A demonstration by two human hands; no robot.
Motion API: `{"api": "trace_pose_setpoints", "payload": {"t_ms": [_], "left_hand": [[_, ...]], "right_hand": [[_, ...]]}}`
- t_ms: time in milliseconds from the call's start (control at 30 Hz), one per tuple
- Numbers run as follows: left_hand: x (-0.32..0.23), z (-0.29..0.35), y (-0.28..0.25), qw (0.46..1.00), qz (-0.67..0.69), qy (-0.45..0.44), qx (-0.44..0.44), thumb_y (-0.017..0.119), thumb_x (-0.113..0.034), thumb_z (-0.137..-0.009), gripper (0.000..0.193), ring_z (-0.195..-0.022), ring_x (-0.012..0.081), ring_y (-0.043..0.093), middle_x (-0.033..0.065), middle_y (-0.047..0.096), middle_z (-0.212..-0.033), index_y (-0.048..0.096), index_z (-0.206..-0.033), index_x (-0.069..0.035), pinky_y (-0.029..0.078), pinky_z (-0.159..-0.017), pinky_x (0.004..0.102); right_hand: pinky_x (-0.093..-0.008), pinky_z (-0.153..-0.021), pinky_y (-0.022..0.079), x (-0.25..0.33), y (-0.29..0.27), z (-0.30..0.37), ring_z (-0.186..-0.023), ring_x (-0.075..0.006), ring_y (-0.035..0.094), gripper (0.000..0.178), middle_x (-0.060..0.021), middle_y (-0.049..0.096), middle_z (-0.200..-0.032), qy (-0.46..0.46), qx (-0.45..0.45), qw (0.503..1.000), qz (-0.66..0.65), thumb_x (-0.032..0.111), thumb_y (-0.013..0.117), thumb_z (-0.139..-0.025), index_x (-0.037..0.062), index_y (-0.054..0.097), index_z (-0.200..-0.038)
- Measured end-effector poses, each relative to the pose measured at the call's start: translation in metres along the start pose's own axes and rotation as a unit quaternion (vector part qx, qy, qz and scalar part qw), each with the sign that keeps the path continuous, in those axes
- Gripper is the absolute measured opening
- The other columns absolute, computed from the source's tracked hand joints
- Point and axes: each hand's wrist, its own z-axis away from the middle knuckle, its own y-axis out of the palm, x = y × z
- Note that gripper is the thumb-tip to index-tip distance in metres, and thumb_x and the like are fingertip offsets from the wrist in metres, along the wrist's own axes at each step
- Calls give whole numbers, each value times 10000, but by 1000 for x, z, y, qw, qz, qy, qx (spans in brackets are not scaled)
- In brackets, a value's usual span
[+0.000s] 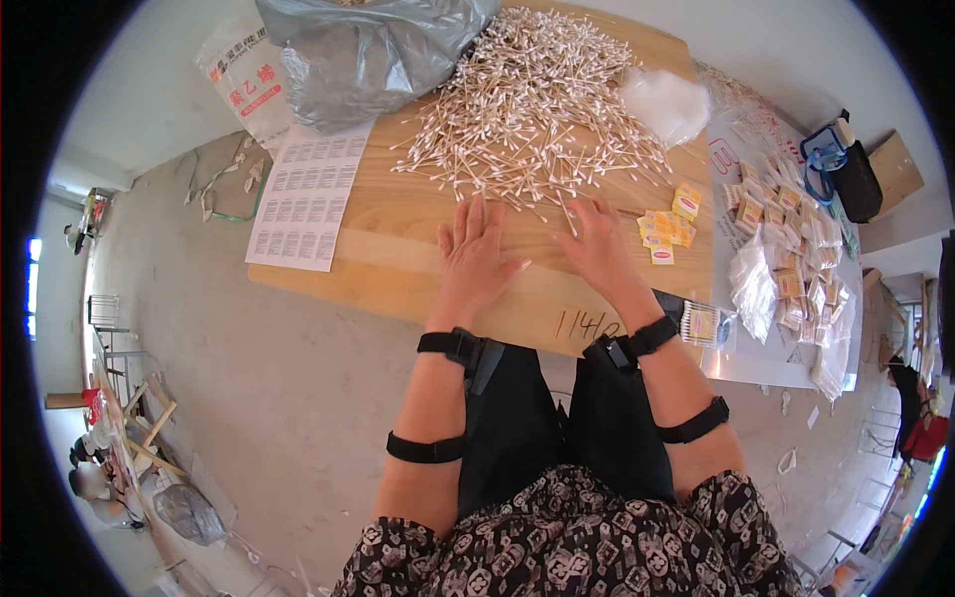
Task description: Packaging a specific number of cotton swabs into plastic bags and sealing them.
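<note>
A big pile of cotton swabs (532, 104) with wooden sticks is spread over the far half of a wooden board (388, 234). My left hand (475, 259) lies flat on the board, fingers apart, its fingertips just short of the pile's near edge. My right hand (597, 244) also rests flat and open, fingers touching a few stray swabs at the pile's edge. Neither hand holds anything. Small yellow labels (668, 231) lie just right of my right hand.
A grey plastic bag (363, 50) sits at the board's far left. A white printed sheet (303, 194) hangs over the left edge. A clear bag (667, 99) and several packed swab packets (791, 259) lie to the right. A blue-rimmed container (831, 159) stands far right.
</note>
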Motion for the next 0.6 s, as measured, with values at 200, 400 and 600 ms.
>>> {"api": "trace_pose_setpoints", "payload": {"t_ms": [200, 400, 600], "left_hand": [[-1, -14, 12, 999, 0, 50, 19, 714, -319, -800, 835, -1466, 308, 197, 104, 241, -1584, 311, -1502, -116, 108, -1164, 554], [-5, 24, 7, 992, 67, 106, 0, 715, -218, -772, 760, -1435, 305, 273, 106, 347, -1532, 394, -1441, -52, 177, -1170, 485], [3, 28, -1, 981, 136, 133, -42, 657, -61, -746, 531, -1329, 321, 416, 111, 505, -1386, 563, -1266, -14, 273, -1136, 464]], "right_hand": [[-436, -865, 481, 19, 31, -34, -1004, -351, 567, 332, -165, 604, -1021, 65, 17, 994, 88, 200, 739, -727, 32, 633, -993], [-440, -813, 486, 16, 41, -34, -960, -335, 568, 147, -125, 605, -938, 48, 7, 997, 61, 119, 691, -769, 51, 636, -887], [-448, -732, 475, 9, 26, 14, -877, -344, 560, 67, -120, 581, -851, -28, -33, 996, 77, 75, 660, -801, 45, 602, -814]]}}
